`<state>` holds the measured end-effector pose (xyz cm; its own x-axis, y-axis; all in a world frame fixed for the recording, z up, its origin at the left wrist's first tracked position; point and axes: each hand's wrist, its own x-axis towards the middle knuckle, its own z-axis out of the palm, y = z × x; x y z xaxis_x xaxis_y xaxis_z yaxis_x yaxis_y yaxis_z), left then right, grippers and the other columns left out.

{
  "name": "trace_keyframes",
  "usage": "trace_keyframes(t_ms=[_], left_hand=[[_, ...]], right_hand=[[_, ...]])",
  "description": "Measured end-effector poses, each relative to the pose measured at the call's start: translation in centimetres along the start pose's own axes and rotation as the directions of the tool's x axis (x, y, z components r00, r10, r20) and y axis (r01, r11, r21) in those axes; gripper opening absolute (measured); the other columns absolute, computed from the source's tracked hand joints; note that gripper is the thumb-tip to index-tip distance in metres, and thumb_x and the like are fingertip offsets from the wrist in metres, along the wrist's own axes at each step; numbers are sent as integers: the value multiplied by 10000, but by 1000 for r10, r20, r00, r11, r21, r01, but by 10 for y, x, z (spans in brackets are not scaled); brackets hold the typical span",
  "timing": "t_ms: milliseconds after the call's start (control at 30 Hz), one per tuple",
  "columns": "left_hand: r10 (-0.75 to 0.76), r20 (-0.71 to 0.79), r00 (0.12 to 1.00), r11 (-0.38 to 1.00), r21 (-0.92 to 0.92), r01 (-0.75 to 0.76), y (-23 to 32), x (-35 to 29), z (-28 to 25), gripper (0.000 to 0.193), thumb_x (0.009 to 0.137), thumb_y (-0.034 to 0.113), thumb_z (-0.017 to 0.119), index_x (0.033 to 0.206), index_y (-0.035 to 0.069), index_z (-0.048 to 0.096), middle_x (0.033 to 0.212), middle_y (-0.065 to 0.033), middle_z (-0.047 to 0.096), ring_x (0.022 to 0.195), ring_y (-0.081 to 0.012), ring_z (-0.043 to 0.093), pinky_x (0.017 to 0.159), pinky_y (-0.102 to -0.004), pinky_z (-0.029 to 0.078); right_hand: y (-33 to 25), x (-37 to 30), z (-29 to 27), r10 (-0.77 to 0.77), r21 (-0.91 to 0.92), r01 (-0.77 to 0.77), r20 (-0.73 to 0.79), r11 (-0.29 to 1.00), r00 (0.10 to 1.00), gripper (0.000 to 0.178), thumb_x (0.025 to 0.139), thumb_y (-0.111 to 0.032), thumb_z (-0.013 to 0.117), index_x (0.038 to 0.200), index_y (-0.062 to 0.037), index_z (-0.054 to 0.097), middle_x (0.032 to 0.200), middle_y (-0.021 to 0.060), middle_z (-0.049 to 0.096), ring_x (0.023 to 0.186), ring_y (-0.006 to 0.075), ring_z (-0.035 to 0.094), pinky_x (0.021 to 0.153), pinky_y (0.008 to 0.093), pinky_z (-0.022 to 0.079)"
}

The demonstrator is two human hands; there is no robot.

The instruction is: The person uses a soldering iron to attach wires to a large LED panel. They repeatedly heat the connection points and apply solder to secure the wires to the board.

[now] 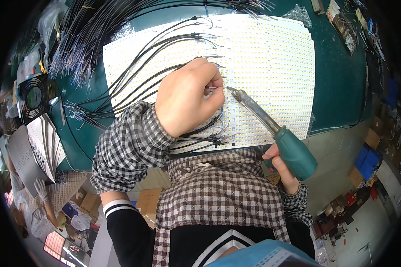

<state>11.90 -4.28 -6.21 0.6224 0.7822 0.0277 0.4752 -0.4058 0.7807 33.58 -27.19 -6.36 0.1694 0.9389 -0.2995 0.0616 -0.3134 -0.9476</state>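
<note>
A large white LED panel, covered in rows of small yellowish chips, lies on the green table. My left hand is over its middle, fingers pinched around the end of a thin wire lead. My right hand grips the green handle of a soldering iron. The iron's dark tip points up and left, close to my left fingertips at the panel. Several black cables with bare wire ends cross the panel's left half; some ends sit along a column of pads. My left hand hides part of these cables.
A thick bundle of black cables with stripped ends lies at the back left. A small black fan stands at the left, near stacked white panels. A box with tools sits at the far right. Another person's gloved hand shows at lower left.
</note>
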Motion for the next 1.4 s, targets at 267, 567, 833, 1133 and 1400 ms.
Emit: trace_keyframes(t_ms=[267, 567, 833, 1133, 1400], left_hand=[[-3, 5, 1000, 1000, 3, 3, 0, 1, 0, 83, 766, 88, 691, 779, 54, 617, 776, -102, 613, 622, -274, 629, 570, -389, 509], [-4, 16, 1000, 1000, 18, 4, 1, 0, -1, 89, 770, 83, 702, 796, 53, 623, 789, -97, 616, 635, -274, 621, 571, -393, 503], [207, -54, 977, 964, 180, -195, 30, -41, -16, 194, 805, 107, 765, 922, 59, 618, 851, -91, 607, 690, -290, 606, 577, -392, 482], [62, -8, 998, 991, 120, -60, 20, -48, 1, 166, 829, 19, 756, 964, 12, 659, 855, -124, 623, 729, -256, 666, 616, -328, 521], [58, -64, 996, 998, -2, -58, 7, -32, 3, 106, 851, 27, 686, 939, 67, 643, 873, -99, 590, 738, -301, 634, 614, -368, 509]], right_hand=[[-12, 2, 5, 11, 123, -4, -58, 992, 998, 454, 827, -34, 781, 1211, 99, 578, 927, 136, 717, 799, 190, 716, 752, 317, 600], [-12, 1, 3, 25, 114, -19, -48, 993, 999, 449, 863, -92, 768, 1220, 95, 569, 947, 153, 711, 812, 203, 709, 761, 334, 607], [-27, 0, 4, 88, 93, -82, -56, 992, 995, 544, 956, -354, 628, 1248, 100, 560, 992, 146, 648, 819, 211, 658, 743, 347, 559], [-15, 2, 1, -14, 135, 23, -72, 991, 997, 642, 960, -356, 625, 1364, 122, 484, 985, 148, 635, 835, 212, 657, 707, 335, 591], [-5, 17, 1, -6, 162, 15, -58, 987, 998, 637, 962, -347, 623, 1370, 122, 480, 1027, 151, 639, 931, 230, 651, 712, 336, 601]])
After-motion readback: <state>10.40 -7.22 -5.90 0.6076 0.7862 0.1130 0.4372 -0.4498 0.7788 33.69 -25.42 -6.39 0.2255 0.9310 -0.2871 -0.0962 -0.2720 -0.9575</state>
